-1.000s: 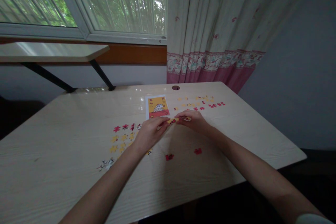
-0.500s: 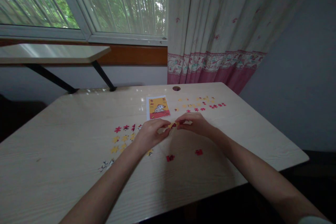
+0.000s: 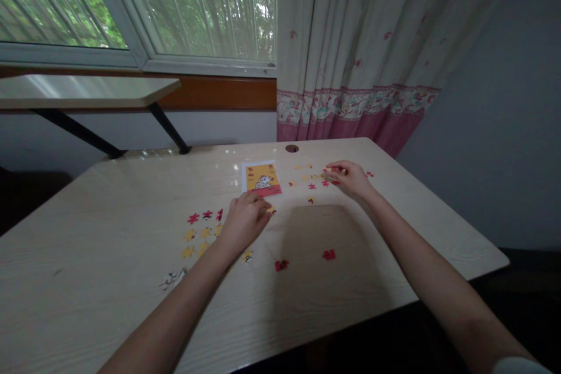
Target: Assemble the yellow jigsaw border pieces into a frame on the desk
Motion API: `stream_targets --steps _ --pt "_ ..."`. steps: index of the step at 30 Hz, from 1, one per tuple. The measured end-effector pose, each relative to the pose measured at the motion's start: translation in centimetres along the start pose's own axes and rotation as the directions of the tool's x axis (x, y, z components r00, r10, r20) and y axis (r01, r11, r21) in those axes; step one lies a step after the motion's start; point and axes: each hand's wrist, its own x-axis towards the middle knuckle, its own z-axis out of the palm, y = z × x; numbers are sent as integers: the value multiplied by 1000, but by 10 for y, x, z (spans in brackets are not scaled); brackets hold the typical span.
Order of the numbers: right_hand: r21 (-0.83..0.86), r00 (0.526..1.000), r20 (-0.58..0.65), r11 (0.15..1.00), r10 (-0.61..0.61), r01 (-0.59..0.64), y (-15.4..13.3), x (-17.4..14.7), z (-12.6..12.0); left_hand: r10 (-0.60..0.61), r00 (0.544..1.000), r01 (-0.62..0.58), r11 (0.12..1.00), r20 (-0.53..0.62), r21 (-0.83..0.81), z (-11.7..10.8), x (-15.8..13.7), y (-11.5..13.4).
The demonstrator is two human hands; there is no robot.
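My left hand (image 3: 248, 217) is closed in a pinch on a small yellow puzzle piece (image 3: 272, 210), just in front of the picture card (image 3: 263, 180). Farther right, my right hand (image 3: 354, 180) reaches into the far group of pieces. Its thumb and fingers close around a yellow piece with some red (image 3: 328, 170), partly covered by the fingertips. A yellow piece with a dark red mark (image 3: 311, 200) lies alone between the hands. Two red pieces, one with a dark pattern (image 3: 281, 265) and one plainer (image 3: 329, 254), lie apart nearer me.
Left of my left forearm lie rows of red pieces (image 3: 193, 218), yellow pieces (image 3: 188, 252) and white pieces (image 3: 173, 277), some hidden by the arm. The table (image 3: 109, 280) has a round hole (image 3: 292, 148) at its back edge. A raised shelf (image 3: 87, 90) stands back left.
My hands have come apart. The right one has moved away and right to the far pieces; the left keeps a yellow piece. A yellow piece with a red mark now shows on the table between them.
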Motion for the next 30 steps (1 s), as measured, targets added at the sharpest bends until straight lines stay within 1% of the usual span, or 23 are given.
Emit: stream_targets --steps 4,7,9,12,15,17,22,26,30 --pt "12 993 56 995 100 -101 14 3 -6 -62 998 62 998 -1 -19 0 -1 5" --pt "2 989 65 991 135 -136 16 8 -8 -89 996 89 996 20 -29 -1 -1 7" --pt "-58 988 76 990 132 -128 15 14 -10 -88 995 89 996 35 -22 -2 0 8" --pt "-159 988 113 984 100 -82 15 24 -12 -72 996 72 997 43 -4 -2 0 8" --pt "-207 987 145 978 70 -39 17 35 -12 -66 997 66 998 39 9 -2 0 7" --pt "-224 986 147 974 73 -39 19 42 -10 -71 997 70 997 34 10 -2 0 7" --pt "-234 974 175 967 144 -101 20 57 6 -62 998 62 998 16 1 -1 -1 6" --pt "-322 967 217 945 135 -60 25 67 21 -47 999 47 999 -15 -7 1 -2 4" --pt "-416 958 254 909 134 -17 33 76 27 -37 999 37 999 -11 0 1 -2 4"
